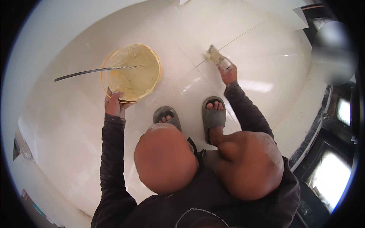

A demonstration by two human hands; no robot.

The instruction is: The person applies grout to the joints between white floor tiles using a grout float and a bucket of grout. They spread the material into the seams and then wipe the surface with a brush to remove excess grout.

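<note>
My left hand (113, 105) grips the near rim of a round bucket (160, 70) with a yellow-orange edge. Cream-coloured paste (142, 83) coats the inside, and I cannot tell how deep it is. A thin dark rod (81, 73) stands in the paste and juts out over the left side. To the right, my right hand (229, 73) is closed around a pale, paste-smeared flat tool (215, 55), perhaps a scraper; its exact kind is unclear. Its far end is over a dark joint line in the floor, and I cannot tell whether it touches.
Glossy pale floor tiles (178, 38) with thin joint lines spread around me. My feet, in grey slide sandals (215, 117), are between the bucket and the tool. Black-framed panels (323, 159) line the right side, and a white wall (49, 41) curves along the left.
</note>
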